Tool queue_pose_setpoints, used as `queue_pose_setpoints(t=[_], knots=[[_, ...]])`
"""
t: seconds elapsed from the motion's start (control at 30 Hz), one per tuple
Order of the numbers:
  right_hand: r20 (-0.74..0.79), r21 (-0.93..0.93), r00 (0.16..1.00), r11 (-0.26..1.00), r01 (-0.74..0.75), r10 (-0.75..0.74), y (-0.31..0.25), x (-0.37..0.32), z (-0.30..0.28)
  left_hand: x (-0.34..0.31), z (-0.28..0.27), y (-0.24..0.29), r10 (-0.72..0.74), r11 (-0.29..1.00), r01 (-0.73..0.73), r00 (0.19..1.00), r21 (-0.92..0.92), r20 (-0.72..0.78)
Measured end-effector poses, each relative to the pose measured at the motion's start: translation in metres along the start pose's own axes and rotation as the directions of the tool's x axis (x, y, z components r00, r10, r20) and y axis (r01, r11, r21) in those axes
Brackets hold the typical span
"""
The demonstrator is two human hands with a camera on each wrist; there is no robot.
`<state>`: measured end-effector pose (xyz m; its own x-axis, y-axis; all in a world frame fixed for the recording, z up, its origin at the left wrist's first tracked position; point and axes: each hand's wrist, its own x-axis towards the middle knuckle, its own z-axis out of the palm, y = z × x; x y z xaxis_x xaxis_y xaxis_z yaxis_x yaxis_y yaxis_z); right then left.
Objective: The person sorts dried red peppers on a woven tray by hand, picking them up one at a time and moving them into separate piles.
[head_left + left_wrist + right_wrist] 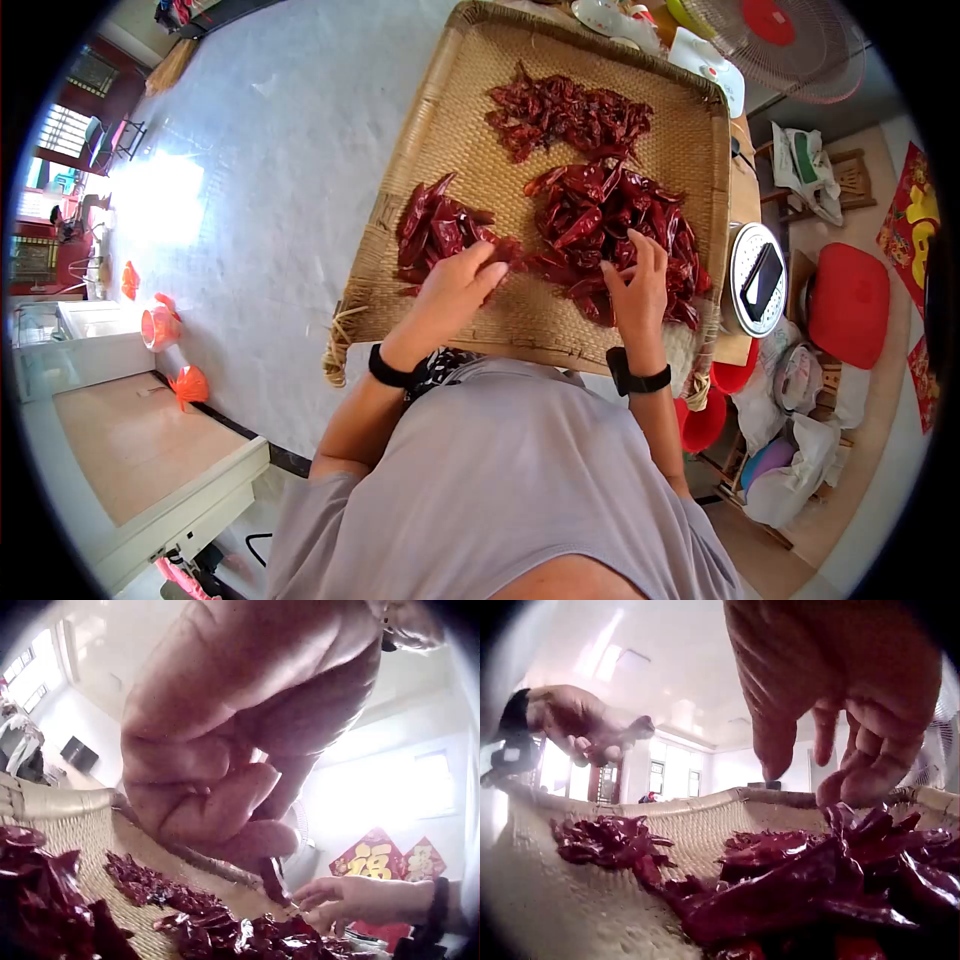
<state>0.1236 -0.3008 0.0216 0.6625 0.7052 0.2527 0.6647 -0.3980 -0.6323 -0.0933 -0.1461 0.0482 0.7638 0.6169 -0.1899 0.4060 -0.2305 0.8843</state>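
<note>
Three heaps of dried red chili peppers lie on a square woven bamboo tray. My left hand is over the left heap, fingers curled. In the left wrist view a dark red chili pepper sticks out from between its fingertips. Above the near edge of the large right heap, my right hand has thumb and fingers spread apart. The right wrist view shows its fingertips just over the glossy chilies, with nothing between thumb and fingers. A flatter, more shrivelled heap is at the tray's far side.
Right of the tray, a round white scale bears a black phone. A fan stands beyond the far right corner. Red buckets and a red stool-like object are at the right. Grey floor stretches left.
</note>
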Motion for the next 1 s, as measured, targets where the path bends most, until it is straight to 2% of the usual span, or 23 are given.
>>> queue_pose_setpoints(t=[0.03,0.07,0.1,0.13,0.17,0.2,0.23,0.3,0.33,0.37,0.43,0.47,0.5,0.57,0.6,0.7,0.73,0.77,0.8,0.83,0.9,1.0], knots=[[0.019,0.104,1.000,0.994,-0.025,0.023,-0.006,0.000,-0.002,0.005,0.004,0.005,-0.032,0.997,0.035,0.999,-0.069,0.042],[0.040,0.206,0.998,0.977,-0.053,0.046,-0.011,0.000,-0.002,0.011,0.017,-0.011,0.007,0.993,0.000,0.998,-0.119,0.055],[0.211,0.472,0.974,0.865,-0.170,0.076,-0.006,-0.004,0.008,0.014,0.023,-0.007,0.001,0.993,0.009,0.996,-0.115,0.084],[0.362,0.610,0.928,0.732,-0.303,0.082,-0.013,-0.008,0.015,0.017,0.029,-0.006,0.009,0.994,0.004,0.992,-0.108,0.127],[0.503,0.698,0.863,0.564,-0.442,0.054,-0.022,-0.012,0.021,0.019,0.034,-0.007,0.016,0.995,0.001,0.985,-0.100,0.169],[0.596,0.671,0.802,0.537,-0.511,0.018,-0.026,-0.012,0.024,0.022,0.039,-0.015,0.017,0.996,0.002,0.975,-0.089,0.221],[0.636,0.620,0.771,0.572,-0.538,0.035,-0.024,-0.012,0.027,0.021,0.042,-0.023,0.067,0.998,-0.062,0.983,-0.033,0.170],[0.549,0.605,0.835,0.665,-0.438,0.050,-0.017,-0.013,0.031,0.016,0.048,-0.035,0.173,0.980,-0.179,0.982,0.089,0.075],[0.540,0.564,0.834,0.686,-0.460,0.115,-0.015,-0.008,0.024,0.011,0.044,-0.040,0.215,0.971,-0.216,0.976,0.102,0.022],[0.527,0.522,0.831,0.703,-0.483,0.180,-0.011,-0.002,0.014,0.007,0.038,-0.043,0.139,0.969,-0.142,0.990,0.202,0.030],[0.394,0.519,0.886,0.736,-0.433,0.244,0.003,0.010,-0.004,-0.001,0.024,-0.045,-0.019,0.920,0.008,1.000,0.392,0.024],[0.290,0.612,0.929,0.701,-0.366,0.232,0.018,0.012,-0.005,-0.006,0.019,-0.048,-0.006,0.882,-0.006,1.000,0.471,0.024],[0.168,0.572,0.950,0.759,-0.312,0.264,0.023,0.016,-0.009,-0.009,0.017,-0.047,-0.007,0.874,-0.004,1.000,0.486,0.021],[-0.074,0.301,0.967,0.930,-0.211,0.244,0.024,0.019,-0.015,-0.012,0.015,-0.046,-0.004,0.856,-0.004,1.000,0.518,0.014],[-0.061,0.346,0.964,0.912,-0.222,0.258,0.030,0.019,-0.012,-0.012,0.019,-0.052,-0.023,0.833,0.000,0.999,0.553,0.034],[0.156,0.445,0.981,0.878,-0.176,0.118,0.029,0.007,0.010,-0.013,0.024,-0.065,0.076,0.826,-0.076,0.997,0.559,0.023],[0.253,0.363,0.959,0.907,-0.214,0.126,0.016,0.001,0.019,-0.013,0.024,-0.066,0.070,0.827,-0.067,0.997,0.559,0.016],[0.370,0.372,0.924,0.896,-0.244,0.098,-0.001,-0.004,0.025,-0.013,0.024,-0.066,0.067,0.826,-0.060,0.998,0.560,0.009],[0.448,0.371,0.893,0.900,-0.227,0.040,-0.005,-0.010,0.035,-0.011,0.024,-0.066,0.062,0.827,-0.053,0.998,0.560,0.002],[0.460,0.383,0.882,0.919,-0.093,-0.103,-0.007,-0.014,0.045,-0.011,0.024,-0.066,0.061,0.849,-0.035,0.998,0.527,-0.032],[0.608,0.239,0.789,0.968,-0.080,-0.085,-0.020,-0.018,0.053,-0.010,0.022,-0.065,0.053,0.890,-0.003,0.994,0.456,-0.098],[0.652,0.400,0.751,0.889,-0.223,-0.105,-0.033,-0.022,0.062,-0.008,0.014,-0.062,0.138,0.952,-0.098,0.983,0.291,-0.122]])
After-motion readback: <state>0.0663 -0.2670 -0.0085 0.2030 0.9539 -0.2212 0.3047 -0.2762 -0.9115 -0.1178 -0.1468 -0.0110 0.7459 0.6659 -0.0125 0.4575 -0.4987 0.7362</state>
